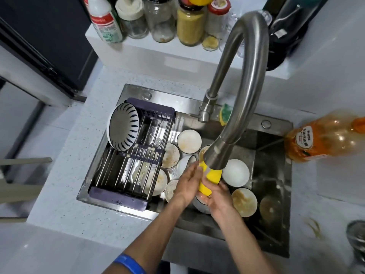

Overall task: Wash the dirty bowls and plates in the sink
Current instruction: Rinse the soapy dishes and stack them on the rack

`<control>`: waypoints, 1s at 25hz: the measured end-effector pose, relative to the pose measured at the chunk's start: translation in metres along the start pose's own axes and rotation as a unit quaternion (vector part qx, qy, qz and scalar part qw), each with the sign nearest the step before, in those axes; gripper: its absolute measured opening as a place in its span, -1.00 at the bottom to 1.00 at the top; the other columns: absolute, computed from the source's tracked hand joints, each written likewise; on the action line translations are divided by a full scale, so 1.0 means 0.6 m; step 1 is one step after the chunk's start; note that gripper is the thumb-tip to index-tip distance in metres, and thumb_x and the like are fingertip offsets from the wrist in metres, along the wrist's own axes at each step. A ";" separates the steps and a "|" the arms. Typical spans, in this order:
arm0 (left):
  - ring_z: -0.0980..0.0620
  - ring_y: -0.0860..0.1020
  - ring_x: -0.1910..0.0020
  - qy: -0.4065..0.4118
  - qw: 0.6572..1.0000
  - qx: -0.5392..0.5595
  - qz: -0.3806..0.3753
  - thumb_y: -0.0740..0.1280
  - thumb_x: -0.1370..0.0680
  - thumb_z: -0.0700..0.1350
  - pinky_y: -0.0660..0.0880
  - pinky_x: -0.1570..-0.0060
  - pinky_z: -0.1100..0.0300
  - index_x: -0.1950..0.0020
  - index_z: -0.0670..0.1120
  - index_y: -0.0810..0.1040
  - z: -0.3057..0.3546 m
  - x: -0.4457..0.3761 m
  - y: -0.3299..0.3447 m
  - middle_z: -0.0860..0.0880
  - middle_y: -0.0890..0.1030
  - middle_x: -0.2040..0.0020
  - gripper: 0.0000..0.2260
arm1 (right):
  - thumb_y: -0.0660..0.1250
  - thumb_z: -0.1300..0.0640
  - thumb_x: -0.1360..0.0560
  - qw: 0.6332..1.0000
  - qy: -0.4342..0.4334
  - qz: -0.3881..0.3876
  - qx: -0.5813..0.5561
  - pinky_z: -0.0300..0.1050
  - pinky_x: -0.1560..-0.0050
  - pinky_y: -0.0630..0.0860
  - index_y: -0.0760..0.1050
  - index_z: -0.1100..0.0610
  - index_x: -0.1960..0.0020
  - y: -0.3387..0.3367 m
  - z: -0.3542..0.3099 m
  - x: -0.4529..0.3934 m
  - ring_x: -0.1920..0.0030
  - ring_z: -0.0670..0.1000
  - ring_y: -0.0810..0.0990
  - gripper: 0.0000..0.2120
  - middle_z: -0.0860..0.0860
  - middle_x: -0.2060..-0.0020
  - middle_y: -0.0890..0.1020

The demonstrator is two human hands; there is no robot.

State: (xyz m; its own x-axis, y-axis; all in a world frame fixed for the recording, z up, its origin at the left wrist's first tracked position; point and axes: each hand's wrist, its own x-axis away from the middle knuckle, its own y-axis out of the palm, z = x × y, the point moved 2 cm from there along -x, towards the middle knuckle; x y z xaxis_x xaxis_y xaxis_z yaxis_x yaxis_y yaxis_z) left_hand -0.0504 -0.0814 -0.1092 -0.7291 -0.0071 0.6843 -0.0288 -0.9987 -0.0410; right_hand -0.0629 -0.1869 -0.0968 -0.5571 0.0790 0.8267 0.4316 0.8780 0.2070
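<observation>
The steel sink (276,124) holds several dirty white bowls and plates, among them a stained one (189,141) at the back, another (170,155) beside the rack and a brown-smeared one (244,201) at the front right. Both hands meet over the dishes, right under the faucet head (216,155). Between them is a yellow sponge (210,177). My right hand (218,197) grips the sponge's lower end from below. My left hand (188,180) presses its fairly straight fingers against the sponge's left side. A whiter bowl (236,172) lies just right of the sponge.
A purple-framed drying rack (130,173) spans the sink's left half and holds a blue-striped bowl (123,128) on edge. The tall curved faucet (250,72) arches overhead. An orange soap bottle (320,139) lies on the right counter. Another sponge (226,113) sits behind the tap; jars (189,24) crowd the shelf.
</observation>
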 end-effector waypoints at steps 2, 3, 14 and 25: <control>0.04 0.52 -0.29 -0.022 1.000 -0.007 -0.007 0.20 -0.53 0.26 0.42 -0.35 0.04 -0.42 0.07 0.44 0.000 -0.004 0.023 0.00 0.54 -0.33 -0.48 | 0.45 0.31 -0.44 0.987 -0.076 0.019 0.143 0.02 0.15 0.60 0.65 0.11 0.10 -0.014 0.001 0.006 0.17 0.11 0.65 -0.88 0.08 0.21 0.72; 0.03 0.53 -0.25 -0.037 0.999 -0.002 0.000 0.17 -0.57 0.23 0.43 -0.32 0.05 -0.39 0.04 0.47 0.004 -0.006 0.030 -0.01 0.56 -0.29 -0.54 | 0.46 0.26 -0.43 0.956 -0.128 0.028 0.263 0.02 0.18 0.58 0.64 0.08 0.20 -0.020 -0.001 0.008 0.22 0.08 0.61 -0.90 0.03 0.30 0.69; -0.03 0.67 -0.08 -0.102 0.966 0.236 0.029 0.12 -0.63 0.24 0.55 -0.09 0.06 -0.21 -0.08 0.64 0.014 0.003 -0.009 -0.09 0.70 -0.09 -0.51 | 0.18 0.30 -0.55 0.481 -0.255 -0.015 0.839 -0.06 -0.03 0.46 0.54 0.08 -0.17 0.032 -0.022 0.055 -0.18 0.13 0.48 -0.71 0.03 -0.12 0.61; 0.18 0.63 -0.09 -0.032 0.983 0.166 0.069 0.17 -0.68 -0.02 0.53 -0.02 0.30 -0.17 -0.07 0.62 0.019 0.024 -0.040 -0.01 0.70 -0.07 -0.73 | 0.45 0.07 -0.45 0.757 -0.243 0.028 0.606 -0.17 0.21 0.42 0.63 0.08 0.10 0.029 -0.026 0.039 0.16 0.05 0.62 -0.91 0.00 0.22 0.68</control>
State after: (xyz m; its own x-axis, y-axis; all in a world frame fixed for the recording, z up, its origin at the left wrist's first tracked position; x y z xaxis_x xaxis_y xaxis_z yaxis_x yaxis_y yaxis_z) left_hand -0.0524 -0.0582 -0.0902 -0.6658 -0.1353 0.7338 0.2990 -0.9494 0.0963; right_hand -0.0576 -0.1771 -0.0656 -0.8846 0.0383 0.4648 -0.3386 0.6326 -0.6965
